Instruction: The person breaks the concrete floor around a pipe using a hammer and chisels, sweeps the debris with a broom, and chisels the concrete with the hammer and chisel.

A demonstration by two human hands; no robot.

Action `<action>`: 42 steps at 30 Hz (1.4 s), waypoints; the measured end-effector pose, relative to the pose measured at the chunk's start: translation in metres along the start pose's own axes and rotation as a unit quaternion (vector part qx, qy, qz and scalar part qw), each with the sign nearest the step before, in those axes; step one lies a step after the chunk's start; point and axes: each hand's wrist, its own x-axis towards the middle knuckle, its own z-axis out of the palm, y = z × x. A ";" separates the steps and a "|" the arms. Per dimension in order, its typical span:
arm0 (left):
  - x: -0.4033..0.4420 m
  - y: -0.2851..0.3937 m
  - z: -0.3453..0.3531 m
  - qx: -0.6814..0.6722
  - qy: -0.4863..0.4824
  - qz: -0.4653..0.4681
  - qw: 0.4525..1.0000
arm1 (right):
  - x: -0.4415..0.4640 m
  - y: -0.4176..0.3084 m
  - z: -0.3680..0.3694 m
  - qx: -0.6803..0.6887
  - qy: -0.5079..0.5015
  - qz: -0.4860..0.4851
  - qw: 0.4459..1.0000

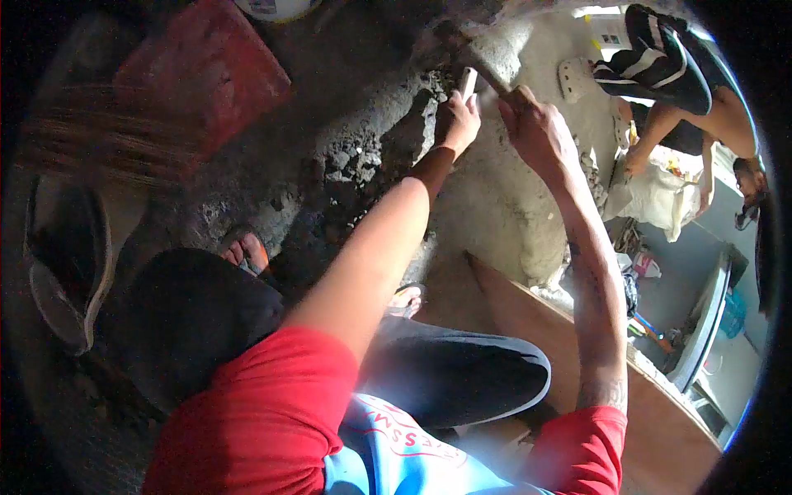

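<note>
My left hand (460,124) is closed around a short light-coloured rod (469,82), held beside the rough edge of the concrete; its lower end is hidden, so I cannot tell its kind. My right hand (536,128) grips the handle of a hammer (488,74), whose dark head lies in shadow above and left of the rod. The hammer's handle slants up and left, apart from the left hand. Broken concrete (355,157) with pale, crumbly chips runs below and left of my left hand. A smooth grey concrete surface (495,206) spreads beneath my right forearm.
A wooden board (536,322) slants along the right. Beyond it another person (660,132) bends over a white sack (660,194). At the left lie a flat red panel (206,74), broom-like bristles (107,132) and a dark rimmed object (78,289). My sandalled foot (406,301) rests near the concrete.
</note>
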 end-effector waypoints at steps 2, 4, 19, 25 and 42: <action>-0.005 -0.004 0.006 0.002 -0.012 -0.017 1.000 | -0.010 0.006 0.011 0.012 0.045 0.000 0.999; 0.001 0.003 -0.010 0.018 -0.052 -0.003 0.998 | 0.001 0.018 0.019 -0.014 0.019 0.018 1.000; 0.075 -0.044 -0.025 0.057 -0.163 0.130 0.976 | -0.045 0.036 0.009 0.261 0.093 0.266 0.923; -0.001 0.003 -0.054 0.122 -0.150 0.235 0.953 | -0.047 0.023 0.094 0.396 0.299 0.237 0.835; -0.020 -0.030 -0.016 0.126 -0.139 0.195 0.963 | -0.095 -0.015 0.165 0.493 0.302 0.319 0.751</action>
